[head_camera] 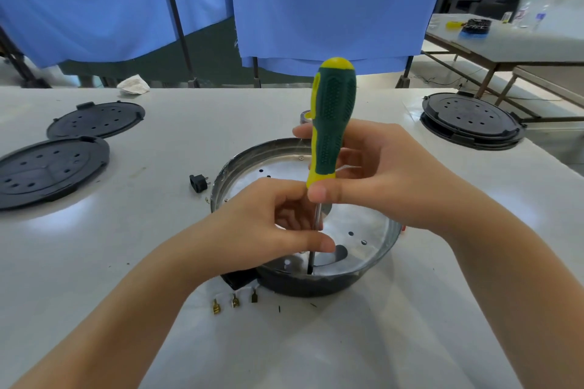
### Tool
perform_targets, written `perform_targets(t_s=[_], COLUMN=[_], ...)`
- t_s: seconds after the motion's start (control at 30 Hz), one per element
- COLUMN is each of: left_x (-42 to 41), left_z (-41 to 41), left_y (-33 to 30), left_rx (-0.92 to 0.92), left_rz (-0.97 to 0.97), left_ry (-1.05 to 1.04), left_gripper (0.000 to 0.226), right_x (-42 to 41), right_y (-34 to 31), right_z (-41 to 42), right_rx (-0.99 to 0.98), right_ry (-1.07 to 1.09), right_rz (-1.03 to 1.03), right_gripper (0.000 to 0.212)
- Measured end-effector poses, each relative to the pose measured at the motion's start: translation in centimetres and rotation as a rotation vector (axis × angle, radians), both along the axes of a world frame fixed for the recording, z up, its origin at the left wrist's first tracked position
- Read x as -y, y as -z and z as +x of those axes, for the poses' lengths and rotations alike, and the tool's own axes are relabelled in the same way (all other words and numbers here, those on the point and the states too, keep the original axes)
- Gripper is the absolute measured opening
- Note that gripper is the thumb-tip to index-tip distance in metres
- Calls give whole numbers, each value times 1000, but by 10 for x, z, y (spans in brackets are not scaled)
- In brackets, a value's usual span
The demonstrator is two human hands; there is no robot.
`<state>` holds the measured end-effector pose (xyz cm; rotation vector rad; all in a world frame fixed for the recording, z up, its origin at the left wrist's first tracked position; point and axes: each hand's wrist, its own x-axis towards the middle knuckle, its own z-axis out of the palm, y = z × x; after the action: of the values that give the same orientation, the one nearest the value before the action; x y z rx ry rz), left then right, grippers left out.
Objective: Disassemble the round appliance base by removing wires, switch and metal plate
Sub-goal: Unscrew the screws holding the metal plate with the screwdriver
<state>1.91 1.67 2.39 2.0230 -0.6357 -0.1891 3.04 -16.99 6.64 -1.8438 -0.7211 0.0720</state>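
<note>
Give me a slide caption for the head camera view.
Both hands steady a screwdriver upright inside the round appliance base.

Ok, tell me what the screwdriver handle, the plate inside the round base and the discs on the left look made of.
Screwdriver handle: likely rubbery plastic, green and yellow, matt; the green part is dimpled for grip.
Metal plate in the round base: bare sheet metal, silvery, punched with holes; it throws bright reflections.
Two black discs: probably moulded plastic, dull black, with holes and small tabs.
</note>
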Motion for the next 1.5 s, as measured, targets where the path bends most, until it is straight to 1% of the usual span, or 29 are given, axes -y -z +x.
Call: perform_targets(t_s=[0.07, 0.13, 0.2, 0.27, 0.33, 0.37, 0.43, 0.53, 0.6, 0.67, 0.77, 0.83, 0.9, 0.93, 1.0, 1.07, 1.13, 1.23, 1.3, 1.37, 1.5], left_x=[-3, -5, -4, 1, 3, 2, -3, -7, -6, -4, -4, -7, -9, -11, -14, -17, -20, -23, -23, -21, -19], left_z=[-2, -3, -2, -2, -1, -1, -1, -2, -3, -4, -3, -1, 1, 2, 3, 3, 3, 5, 5, 6, 7], left_y=[1, 1, 2, 2, 1, 2, 2, 1, 2, 4, 5, 5, 3, 3, 2, 3, 5, 8, 11, 13, 18], left_rx=[-92, -142, -78, -3, 33, 21, -63, -161, -138, -72, -20, -1, 16, 17, 19, 23, 24, 25, 38, 56, 72], left_rz=[-18, -59, -48, -20, -3, 1, -17, -98, -126, -139, -211, -257, -301, -321, -340, -342, -363, -385, -361, -326, -303], left_ry=[68, 76, 7, -59, -72, -55, 30, 84, 63, 36, 9, -10, -31, -43, -76, -110, -152, -215, -228, -233, -261], left_gripper=[22, 17, 15, 25, 32, 31, 27, 18, 13, 11, 15, 15, 11, 10, 10, 8, 8, 10, 12, 15, 17], right_x=[5, 8, 6, 1, -3, -2, 1, 6, 6, 7, 11, 14, 17, 17, 17, 13, 8, -5, -13, -20, -32], right_y=[0, 0, -1, 0, 2, 3, 5, 4, 4, 6, 12, 16, 20, 21, 23, 25, 26, 26, 24, 23, 20], right_z=[1, 0, 0, -1, 0, 0, 2, 1, 1, 2, 3, 3, 5, 6, 7, 6, 4, 2, 3, 5, 10], right_rx=[-61, -131, -134, -65, 0, 8, -32, -96, -108, -119, -143, -169, -181, -177, -161, -132, -104, -54, -6, 9, -5], right_ry=[-59, -133, -146, -70, 7, 13, -37, -158, -193, -169, -127, -95, -43, -19, 1, -25, -90, -174, -213, -263, -330], right_rz=[38, 58, 28, -22, -18, -1, 36, 50, 35, 36, 50, 22, -49, -102, -232, -392, -559, -748, -836, -897, -983], right_gripper=[49, 50, 53, 56, 52, 48, 43, 45, 50, 57, 55, 55, 54, 49, 33, 15, 7, 7, 11, 14, 6])
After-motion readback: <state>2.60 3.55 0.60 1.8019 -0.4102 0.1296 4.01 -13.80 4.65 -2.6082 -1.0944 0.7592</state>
